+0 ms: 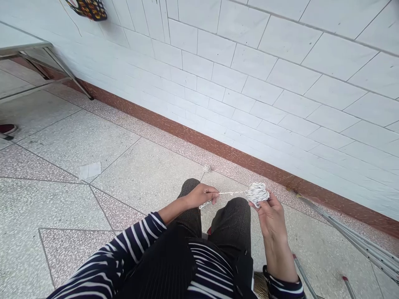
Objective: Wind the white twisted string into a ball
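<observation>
My right hand is closed around the edge of a ball of white cord with dark flecks, held above my right knee. From the ball a stretch of cord runs taut to my left hand. The fingers of that hand are pinched on the cord over my left knee. A short end or loop of cord hangs below the left fingers. Beyond my knees a smaller round ball of similar look lies on the floor.
A tiled white wall with a red-brown skirting stands in front. A metal-legged table is at the upper left. Metal poles lean at the right. A pale sheet lies on the speckled floor; a shoe shows at the left edge.
</observation>
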